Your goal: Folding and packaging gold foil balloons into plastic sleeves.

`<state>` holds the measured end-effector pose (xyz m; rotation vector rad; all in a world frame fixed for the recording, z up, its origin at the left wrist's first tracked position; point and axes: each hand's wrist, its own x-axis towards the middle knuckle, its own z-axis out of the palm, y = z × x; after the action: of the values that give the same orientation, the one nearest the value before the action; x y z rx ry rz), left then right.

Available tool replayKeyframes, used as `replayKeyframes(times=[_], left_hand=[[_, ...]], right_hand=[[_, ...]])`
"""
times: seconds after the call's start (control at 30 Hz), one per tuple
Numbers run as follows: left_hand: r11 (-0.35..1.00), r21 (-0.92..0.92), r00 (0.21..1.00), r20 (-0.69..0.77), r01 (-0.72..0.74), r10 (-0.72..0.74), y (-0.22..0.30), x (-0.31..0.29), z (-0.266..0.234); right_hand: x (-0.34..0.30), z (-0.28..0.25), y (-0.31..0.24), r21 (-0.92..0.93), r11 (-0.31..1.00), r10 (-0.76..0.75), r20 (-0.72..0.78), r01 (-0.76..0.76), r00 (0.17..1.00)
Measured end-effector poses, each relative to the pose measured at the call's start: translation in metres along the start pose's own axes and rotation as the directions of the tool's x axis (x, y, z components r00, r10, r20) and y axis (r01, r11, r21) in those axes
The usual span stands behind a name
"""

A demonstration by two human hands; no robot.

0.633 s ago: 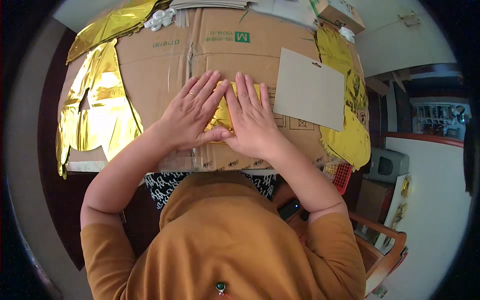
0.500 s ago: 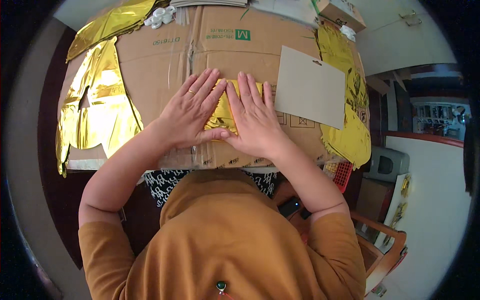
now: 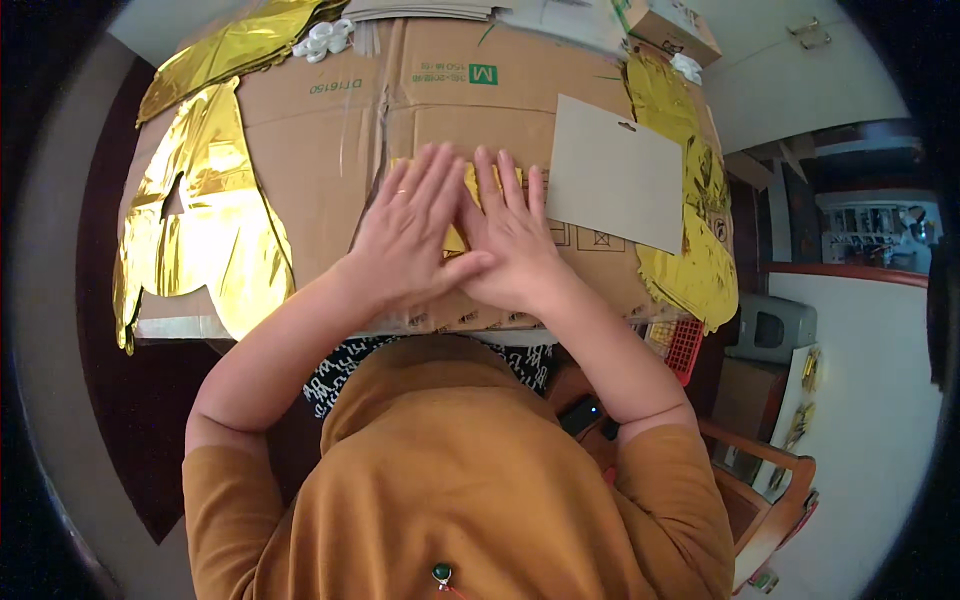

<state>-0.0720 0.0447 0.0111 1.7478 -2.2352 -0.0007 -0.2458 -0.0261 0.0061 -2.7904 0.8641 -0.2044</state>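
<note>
The left grip, a bare hand wearing a thin gold ring, has just slid to the right, toward its partner. A moment ago the two thumbs merely met at their tips, with a wide strip of foil showing between; now the left thumb lies across the base of the right grip, and that strip has shrunk to a sliver. Both are palm down, fingers outstretched, pinching nothing. Whether the left one bears down or floats a touch above, I can't tell from here.

Under and between them is the small, folded piece of shiny gold foil, mostly covered, peeping out past the fingers. To me the shift looks like smoothing, the left palm sweeping over the foil while the right keeps it from skating off.

Just right of the right grip, the flat grey rectangular card with a hanging slot rests on the brown cardboard-covered worktop. Farther right is a layered spread of yellow-gold foil; well left of the left grip, a large shiny gold foil sheet with a slit. Beyond the fingertips, at the far edge, sits a cluster of small white rounded pieces.
</note>
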Motion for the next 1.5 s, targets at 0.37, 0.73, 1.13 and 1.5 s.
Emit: replayKeyframes(times=[0.37, 0.73, 1.13, 1.5], left_hand=[[0.999, 0.018, 0.995, 0.091, 0.028, -0.030, -0.006, -0.020, -0.004], [0.999, -0.046, 0.998, 0.060, 0.019, -0.017, -0.010, -0.023, -0.003], [0.859, -0.319, 0.860, 0.454, 0.401, -0.233, -0.057, 0.044, -0.060], [0.961, -0.204, 0.892, 0.446, 0.185, -0.077, -0.018, 0.009, -0.039]], right_hand=[[-0.024, -0.008, -0.003, 0.012, 0.998, 0.056, 0.025, -0.056, 0.998], [-0.028, -0.011, 0.007, 0.012, 1.000, -0.010, 0.004, 0.010, 1.000], [-0.037, -0.027, 0.012, 0.026, 0.998, -0.066, 0.120, 0.063, 0.991], [-0.107, -0.030, -0.017, -0.241, 0.958, -0.144, 0.060, 0.155, 0.988]])
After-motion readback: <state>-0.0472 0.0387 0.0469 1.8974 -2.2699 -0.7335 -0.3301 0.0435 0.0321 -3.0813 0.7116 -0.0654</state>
